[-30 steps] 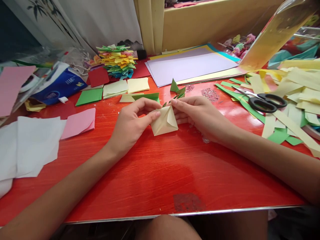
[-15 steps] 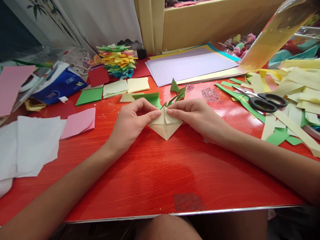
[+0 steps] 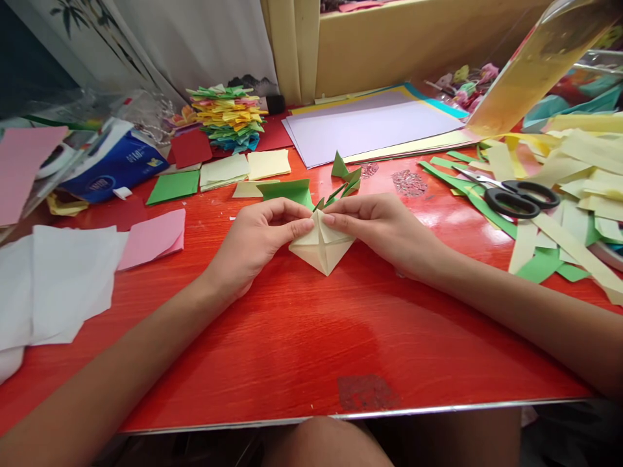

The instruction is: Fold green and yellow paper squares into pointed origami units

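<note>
A small cream folded paper point(image 3: 322, 254), creased down its middle and pointed toward me, is held between both hands above the red table point(image 3: 292, 350). My left hand point(image 3: 260, 240) pinches its upper left part between thumb and forefinger. On the opposite side, my right hand point(image 3: 382, 230) pinches the upper right part the same way. My fingertips cover some of the paper's upper edges. Just beyond the hands lie green folded paper pieces point(image 3: 351, 180) and a flat green sheet point(image 3: 292, 191).
Black-handled scissors point(image 3: 516, 200) rest among paper strips point(image 3: 579, 188) on the right. Behind stand a stack of folded colored papers point(image 3: 231, 120) and a leaning bottle point(image 3: 540, 71). Pink paper point(image 3: 153, 240), white sheets point(image 3: 73, 279) and a blue packet point(image 3: 114, 165) lie left.
The cream paper's near point has shifted slightly toward me and to the right. Both hands keep their pinch and have barely moved.
</note>
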Demonstrator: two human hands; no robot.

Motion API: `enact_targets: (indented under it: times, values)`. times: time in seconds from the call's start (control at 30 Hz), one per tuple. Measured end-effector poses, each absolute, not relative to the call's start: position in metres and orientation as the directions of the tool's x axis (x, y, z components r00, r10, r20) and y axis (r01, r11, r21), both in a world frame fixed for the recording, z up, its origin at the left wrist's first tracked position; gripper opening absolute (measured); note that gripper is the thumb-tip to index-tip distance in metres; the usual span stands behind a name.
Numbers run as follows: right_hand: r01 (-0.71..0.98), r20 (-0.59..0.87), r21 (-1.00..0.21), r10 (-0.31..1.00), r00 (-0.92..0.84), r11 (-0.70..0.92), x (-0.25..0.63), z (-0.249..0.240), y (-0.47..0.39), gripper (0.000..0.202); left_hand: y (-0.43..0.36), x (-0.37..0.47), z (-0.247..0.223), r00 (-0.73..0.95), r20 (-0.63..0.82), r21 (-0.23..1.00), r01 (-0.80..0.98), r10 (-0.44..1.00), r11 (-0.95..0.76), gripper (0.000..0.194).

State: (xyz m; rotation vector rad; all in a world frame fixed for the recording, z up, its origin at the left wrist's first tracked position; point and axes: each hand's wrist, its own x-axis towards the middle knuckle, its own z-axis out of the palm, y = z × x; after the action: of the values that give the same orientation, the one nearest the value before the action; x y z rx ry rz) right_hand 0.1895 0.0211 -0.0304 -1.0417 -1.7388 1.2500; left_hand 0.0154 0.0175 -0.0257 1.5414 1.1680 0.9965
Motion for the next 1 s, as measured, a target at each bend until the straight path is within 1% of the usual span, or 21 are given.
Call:
enact_targets:
  times: [0.17,0.27,0.37,0.63,0.73,0.83,0.9,1.0]
  values:
    - [0.203,0.103,-0.957,0.896,-0.432,0.207,0.1896,-0.0300,0.0214,0.026,0.0162,0.0162,-0.0242,0.212,0.056,0.965,0.239,0.976,-0.108,0.010]
    - [0.230,0.104,-0.945,0.881,-0.461,0.232,0.1897,-0.0287,0.0217,0.030,0.0146,0.0175,-0.0234,0.221,0.063,0.956,0.266,0.973,-0.122,0.013]
    - [0.237,0.094,-0.943,0.872,-0.479,0.232,0.1897,-0.0281,0.0218,0.030,0.0138,0.0182,-0.0232,0.245,0.076,0.941,0.302,0.967,-0.151,0.015]
    - [0.184,0.095,-0.969,0.937,-0.337,0.164,0.1902,-0.0325,0.0225,0.022,0.0166,0.0170,-0.0227,0.307,0.107,0.891,0.393,0.945,-0.229,0.009]
    - [0.188,0.103,-0.967,0.942,-0.319,0.170,0.1920,-0.0323,0.0249,0.021,0.0170,0.0164,-0.0214,0.313,0.090,0.910,0.360,0.945,-0.206,0.012]
    - [0.175,0.120,-0.968,0.943,-0.310,0.180,0.1946,-0.0304,0.0274,0.022,0.0180,0.0149,-0.0192,0.305,0.083,0.954,0.249,0.949,-0.164,0.013]
    - [0.167,0.132,-0.967,0.943,-0.306,0.190,0.1958,-0.0289,0.0279,0.023,0.0187,0.0134,-0.0176,0.314,0.101,0.964,0.203,0.944,-0.171,0.013]
    - [0.169,0.136,-0.967,0.947,-0.291,0.191,0.1957,-0.0276,0.0272,0.023,0.0188,0.0116,-0.0165,0.344,0.134,0.942,0.246,0.930,-0.227,0.012]
